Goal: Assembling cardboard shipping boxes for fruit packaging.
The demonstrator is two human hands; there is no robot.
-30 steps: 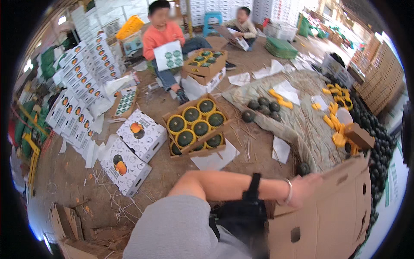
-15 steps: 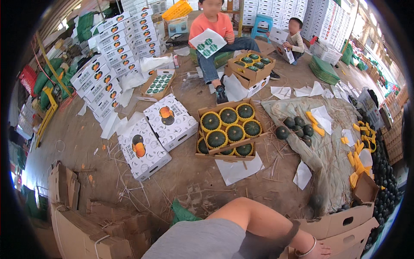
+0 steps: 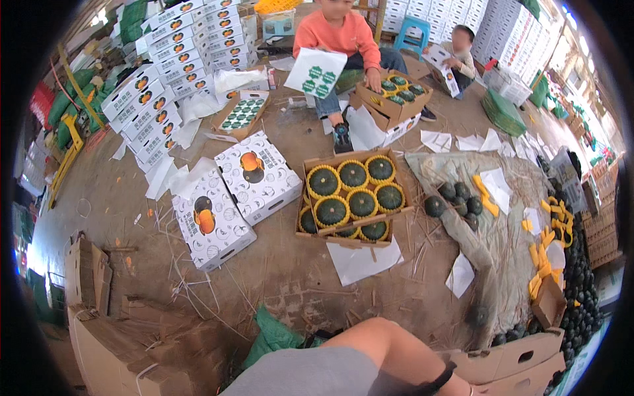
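My left forearm (image 3: pixel 422 356), with a black band and a bracelet, bends across the lower middle below a grey sleeve. My left hand (image 3: pixel 478 391) is almost wholly cut off by the lower edge, beside a brown cardboard carton (image 3: pixel 485 364); its fingers are hidden. My right hand is out of view. Ahead of my arm stands an open carton (image 3: pixel 362 223) of dark green pumpkins (image 3: pixel 362 203) in yellow foam nets, stacked askew on another one. Left of it lie two closed white cartons (image 3: pixel 210 221) with pumpkin pictures.
A person (image 3: pixel 337 36) in orange holds a sheet of green stickers (image 3: pixel 317 74), one hand at another pumpkin carton (image 3: pixel 389 109). A second person (image 3: pixel 459 56) holds a white piece. Loose pumpkins (image 3: pixel 456 198) lie on a cloth (image 3: pixel 498 264); flattened cardboard (image 3: pixel 109 356) lies lower left.
My left hand has slipped mostly below the picture's edge; it showed on the brown carton before. The person in orange has brought a hand down to the pumpkin carton. The view has shifted slightly.
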